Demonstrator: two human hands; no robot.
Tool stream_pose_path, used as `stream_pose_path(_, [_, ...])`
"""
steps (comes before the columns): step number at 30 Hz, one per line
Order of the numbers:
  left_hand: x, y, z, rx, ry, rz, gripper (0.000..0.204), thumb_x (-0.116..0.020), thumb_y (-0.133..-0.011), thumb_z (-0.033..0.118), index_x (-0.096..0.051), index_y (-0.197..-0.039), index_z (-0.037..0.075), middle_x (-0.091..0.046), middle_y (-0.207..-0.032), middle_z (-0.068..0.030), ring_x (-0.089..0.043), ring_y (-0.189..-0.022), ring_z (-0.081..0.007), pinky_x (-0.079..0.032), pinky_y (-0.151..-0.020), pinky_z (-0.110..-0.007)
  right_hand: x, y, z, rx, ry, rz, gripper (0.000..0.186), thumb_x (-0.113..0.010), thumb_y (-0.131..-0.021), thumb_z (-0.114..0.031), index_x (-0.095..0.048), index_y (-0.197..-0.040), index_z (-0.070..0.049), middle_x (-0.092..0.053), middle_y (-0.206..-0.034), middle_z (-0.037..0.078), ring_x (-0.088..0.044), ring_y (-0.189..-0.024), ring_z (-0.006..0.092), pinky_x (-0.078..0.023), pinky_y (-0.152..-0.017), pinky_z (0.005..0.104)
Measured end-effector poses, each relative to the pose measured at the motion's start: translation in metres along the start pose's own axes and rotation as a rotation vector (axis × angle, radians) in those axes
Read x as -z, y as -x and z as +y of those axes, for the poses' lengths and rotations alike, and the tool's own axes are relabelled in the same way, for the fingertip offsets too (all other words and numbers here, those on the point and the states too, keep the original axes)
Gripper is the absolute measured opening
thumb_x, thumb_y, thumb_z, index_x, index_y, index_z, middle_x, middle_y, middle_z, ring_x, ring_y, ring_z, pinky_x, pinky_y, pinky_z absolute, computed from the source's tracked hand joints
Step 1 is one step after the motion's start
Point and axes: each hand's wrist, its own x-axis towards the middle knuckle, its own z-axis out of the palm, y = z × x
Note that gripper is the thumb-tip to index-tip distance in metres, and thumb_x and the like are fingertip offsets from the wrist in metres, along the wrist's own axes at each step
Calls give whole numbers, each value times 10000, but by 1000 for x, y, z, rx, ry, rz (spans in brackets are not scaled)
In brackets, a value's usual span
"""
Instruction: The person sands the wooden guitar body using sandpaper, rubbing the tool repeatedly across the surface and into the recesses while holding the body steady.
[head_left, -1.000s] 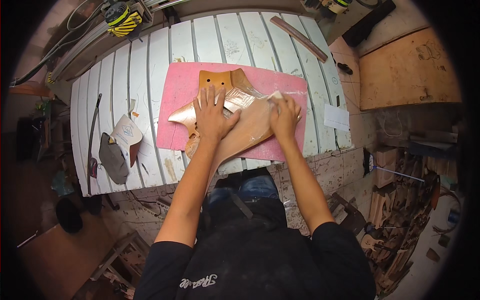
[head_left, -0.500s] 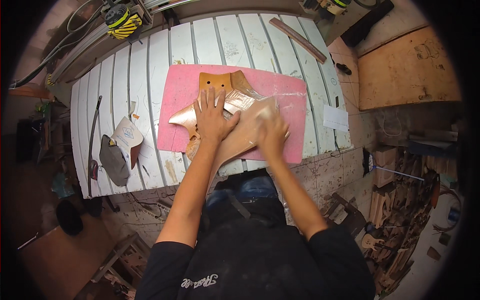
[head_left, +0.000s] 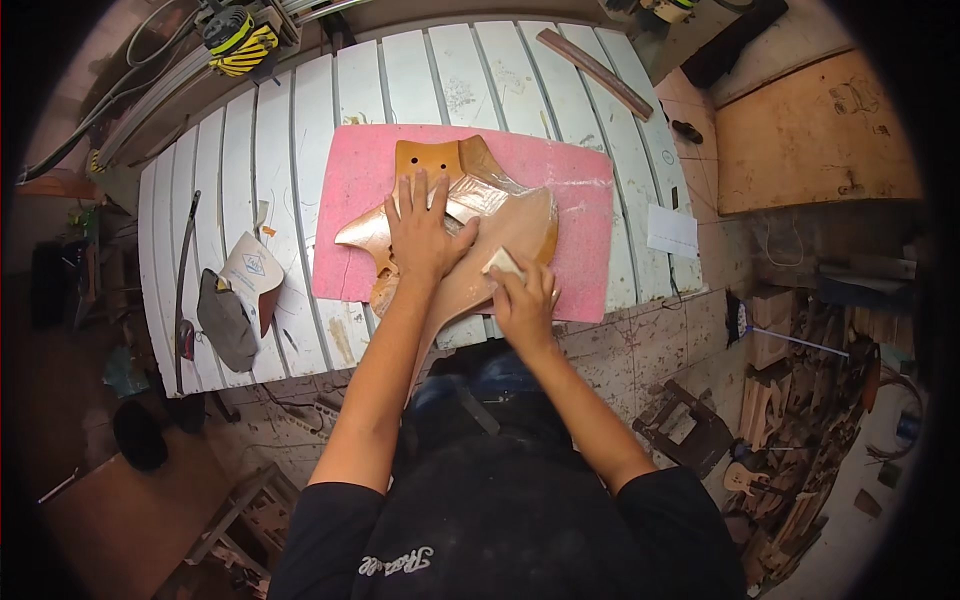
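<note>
In the head view, our left hand (head_left: 422,240) lay flat on the guitar body (head_left: 520,215), fingers spread and clamped on nothing; it covered part of the wood, and we could not see what lay beneath the palm. Our right hand (head_left: 527,305) had its fingers closed on a small pale pad (head_left: 500,262), held at the body's bare, dull face; the fingers hid part of the pad, and we could not make out its underside. The body rested on a pink mat (head_left: 345,200) on the slatted table (head_left: 230,150), its lower left part hidden behind our left forearm. The dark opening beside our left thumb was mostly covered. Glare blurred the glossy upper part. Well to the left, a folded sheet (head_left: 255,268) lay against a grey thing (head_left: 230,325) we could not identify. The top edge cut off the machine (head_left: 665,10) at upper right.
</note>
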Motion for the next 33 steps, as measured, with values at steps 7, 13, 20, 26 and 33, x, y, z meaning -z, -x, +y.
stream_pose_path(7, [-1, 0, 2, -3, -4, -6, 884, -690, -853, 640, -557, -1581, 156, -453, -1669, -211, -350, -1576, -425, -204, -1275, -664, 9, -66, 33, -333, 97, -19, 278, -712, -890, -116, -810, -1116, -245, -631, -1451, 109, -528, -1304, 411, -432, -1075, 552])
stream_pose_path(13, [1, -2, 1, 6, -13, -12, 874, -691, -853, 635, -565, -1572, 153, -441, -1679, -205, -329, -1586, -422, -208, -1277, -655, 2, -17, 18, 67, 15, 4, 271, -683, -932, -123, -775, -1181, -174, -644, -1282, 157, -556, -1194, 426, -455, -1024, 551])
stream_pose_path(20, [-1, -2, 0, -18, -2, 11, 854, -696, -869, 618, -561, -1567, 144, -437, -1671, -225, -365, -1552, -461, -253, -1241, -678, 2, -18, 10, -168, 36, 17, 269, -698, -900, -129, -789, -1138, -218, -631, -1385, 123, -541, -1243, 423, -447, -1040, 577])
stream_pose_path(26, [1, -2, 1, 4, -19, -26, 874, -675, -868, 637, -545, -1589, 161, -429, -1688, -201, -311, -1597, -420, -192, -1285, -651, 12, -52, 52, -145, 52, -19, 285, -698, -879, -109, -790, -1124, -224, -633, -1371, 146, -548, -1244, 417, -453, -1050, 553])
stream_pose_path(33, [0, -2, 2, 23, -10, -50, 878, -673, -870, 628, -534, -1599, 160, -416, -1696, -205, -310, -1600, -416, -183, -1288, -652, 10, 18, 1, -95, 33, 18, 284, -676, -923, -123, -780, -1180, -184, -641, -1268, 152, -548, -1187, 417, -442, -1050, 551])
